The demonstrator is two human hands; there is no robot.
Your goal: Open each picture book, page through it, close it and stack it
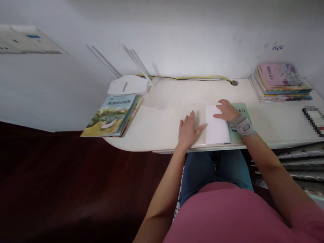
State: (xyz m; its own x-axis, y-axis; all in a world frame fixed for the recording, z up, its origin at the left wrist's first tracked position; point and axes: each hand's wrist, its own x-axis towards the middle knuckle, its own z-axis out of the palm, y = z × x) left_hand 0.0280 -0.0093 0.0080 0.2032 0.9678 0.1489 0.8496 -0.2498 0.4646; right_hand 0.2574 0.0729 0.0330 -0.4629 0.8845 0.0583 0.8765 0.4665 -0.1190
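Observation:
In front of me on the white desk [162,135] lies a thin booklet with a green cover [239,130]. A blank white page or flap [217,130] lies to its left, partly over it. Left of that is a pale, see-through sheet [198,138], apparently clear plastic. My left hand [187,131] rests flat on this sheet, fingers spread. My right hand [226,110], with a grey band on the wrist, lies over the upper part of the white page and the booklet. Its thumb and fingers are apart, touching the page. The hand hides part of the cover.
A stack of picture books [111,116] sits at the desk's left end, before a white router [129,85] with antennas. Another pile of books [282,79] stands back right, with a phone [315,119] nearer. Cables [192,78] run along the wall.

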